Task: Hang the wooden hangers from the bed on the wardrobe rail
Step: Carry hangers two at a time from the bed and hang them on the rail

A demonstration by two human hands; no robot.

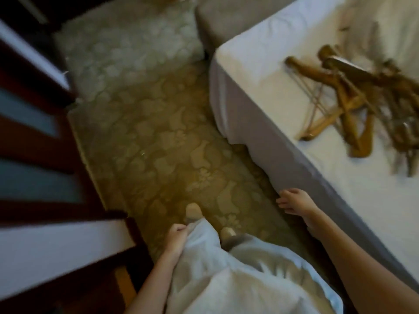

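Head cam is pretty motion-blurred, so take the fine detail with a grain of salt. The wooden hangers (347, 98) are all in one messy heap on the bed (260, 71), up toward the right side of the frame and a bit in from the mattress corner. They're a warm golden-brown wood, with curved shoulder pieces crossing over each other at all angles and thin lower bars poking out toward the bed's edge. A greyish flat piece lies across the top of the pile, too smeared to tell what it is.

Neither hand is anywhere near them. The left hand (175, 237) hangs down by the pale clothing (226, 279) with its fingers loosely curled in, holding nothing as far as I can see. The right hand (295, 202) is lower down beside the bed's side panel, fingers relaxed and slightly spread, nothing in it; can't tell if it's actually touching the bed.

The person stands on a patterned greenish-gold carpet (158, 143), with dark wooden furniture (34, 137) along the left.
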